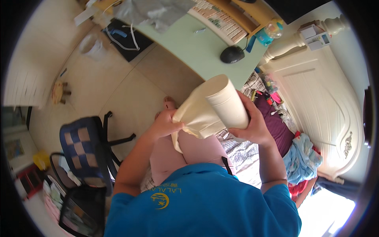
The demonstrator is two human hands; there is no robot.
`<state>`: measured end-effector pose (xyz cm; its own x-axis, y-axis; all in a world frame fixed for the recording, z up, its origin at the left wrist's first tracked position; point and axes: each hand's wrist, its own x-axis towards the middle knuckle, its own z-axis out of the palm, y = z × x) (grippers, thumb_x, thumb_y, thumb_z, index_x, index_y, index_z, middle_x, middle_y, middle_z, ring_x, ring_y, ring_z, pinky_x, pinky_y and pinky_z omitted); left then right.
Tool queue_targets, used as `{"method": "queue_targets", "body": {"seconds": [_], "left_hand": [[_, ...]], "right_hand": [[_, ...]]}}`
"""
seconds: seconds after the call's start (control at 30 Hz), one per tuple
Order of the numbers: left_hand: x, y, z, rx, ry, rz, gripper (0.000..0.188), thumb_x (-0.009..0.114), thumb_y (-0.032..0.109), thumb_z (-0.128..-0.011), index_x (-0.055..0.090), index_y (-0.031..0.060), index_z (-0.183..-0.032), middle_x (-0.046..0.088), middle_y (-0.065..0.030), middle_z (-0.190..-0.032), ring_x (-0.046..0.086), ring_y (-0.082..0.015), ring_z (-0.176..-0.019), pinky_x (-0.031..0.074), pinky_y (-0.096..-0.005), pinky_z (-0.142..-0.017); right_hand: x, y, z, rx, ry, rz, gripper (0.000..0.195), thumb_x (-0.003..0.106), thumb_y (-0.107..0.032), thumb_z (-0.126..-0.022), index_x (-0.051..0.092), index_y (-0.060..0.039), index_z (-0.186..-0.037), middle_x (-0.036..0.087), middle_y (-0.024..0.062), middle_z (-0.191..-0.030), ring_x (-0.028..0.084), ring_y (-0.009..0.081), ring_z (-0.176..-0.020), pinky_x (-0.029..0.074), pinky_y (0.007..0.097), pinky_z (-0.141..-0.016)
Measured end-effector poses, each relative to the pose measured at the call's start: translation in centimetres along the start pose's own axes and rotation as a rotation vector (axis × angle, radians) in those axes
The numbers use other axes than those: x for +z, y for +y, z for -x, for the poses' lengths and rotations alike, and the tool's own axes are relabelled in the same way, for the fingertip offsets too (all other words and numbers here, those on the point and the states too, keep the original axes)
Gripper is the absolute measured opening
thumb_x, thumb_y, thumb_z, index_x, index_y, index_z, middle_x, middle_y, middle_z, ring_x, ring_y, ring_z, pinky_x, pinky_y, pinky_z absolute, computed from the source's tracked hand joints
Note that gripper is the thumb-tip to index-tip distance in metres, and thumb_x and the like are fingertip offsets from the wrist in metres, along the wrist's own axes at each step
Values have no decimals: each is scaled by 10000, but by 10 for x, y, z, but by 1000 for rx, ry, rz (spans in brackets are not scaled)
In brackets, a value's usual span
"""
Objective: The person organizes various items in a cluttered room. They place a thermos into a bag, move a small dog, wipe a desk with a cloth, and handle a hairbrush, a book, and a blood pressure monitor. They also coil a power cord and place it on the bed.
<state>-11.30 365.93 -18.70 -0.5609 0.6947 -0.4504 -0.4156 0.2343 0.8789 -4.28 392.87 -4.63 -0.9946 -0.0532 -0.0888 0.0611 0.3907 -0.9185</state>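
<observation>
My right hand [254, 123] is wrapped around the lower end of a smooth cream cylinder [228, 103], thumb in front and fingers along its right side. The cylinder is tilted, its flat round end facing up and left. Between my hands spreads a soft, glossy cream sheet or bag [197, 109], creased near its lower edge. It reaches behind the cylinder, and whether the two are joined cannot be seen. My left hand [167, 124] pinches the sheet's left edge between thumb and fingers. A narrow strip of the same material hangs down over my pink trousers [201, 151].
Ahead is a pale green desk [183, 41] with a black mouse [232, 54], a keyboard [222, 20] and a grey plastic bag [154, 11]. A bed with a cream headboard [319, 97] stands right. An office chair [83, 148] is left; a small stool [60, 92] lies beyond.
</observation>
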Motion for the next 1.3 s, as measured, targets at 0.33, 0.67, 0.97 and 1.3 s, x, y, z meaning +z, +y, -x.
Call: {"method": "queue_targets", "body": {"seconds": [0.33,0.67,0.97,1.3], "left_hand": [[55,-82,114,-32,-74,-342,459,618,111,-681,586,-23,-1118,642,-67,-967,576,-128,-889,472,-276,-793],[65,-152,169,-233,299,143,313,654,143,-844,614,5,-1123,662,-38,-1009,612,-102,-899,489,-265,-820],[115,-200,146,16,708,406,230,533,213,-960,599,15,-1054,634,-17,-903,600,-97,-805,495,-264,-770],[127,-194,144,80,900,274,270,502,248,-979,552,49,-803,516,33,-713,443,-47,-652,371,-215,-591]], "right_hand": [[-8,97,166,238,10,-401,857,771,-141,-663,336,36,-1381,500,145,-1272,496,204,-1159,390,336,-991],[70,193,162,305,66,43,906,752,-243,-635,314,7,-1387,527,227,-1241,542,333,-1142,425,391,-973],[72,196,146,279,66,276,938,742,-266,-636,276,51,-1386,460,253,-1307,476,359,-1208,402,414,-1001],[98,159,154,184,49,651,879,708,-334,-727,264,7,-1405,429,276,-1283,467,433,-1161,410,470,-967]]}}
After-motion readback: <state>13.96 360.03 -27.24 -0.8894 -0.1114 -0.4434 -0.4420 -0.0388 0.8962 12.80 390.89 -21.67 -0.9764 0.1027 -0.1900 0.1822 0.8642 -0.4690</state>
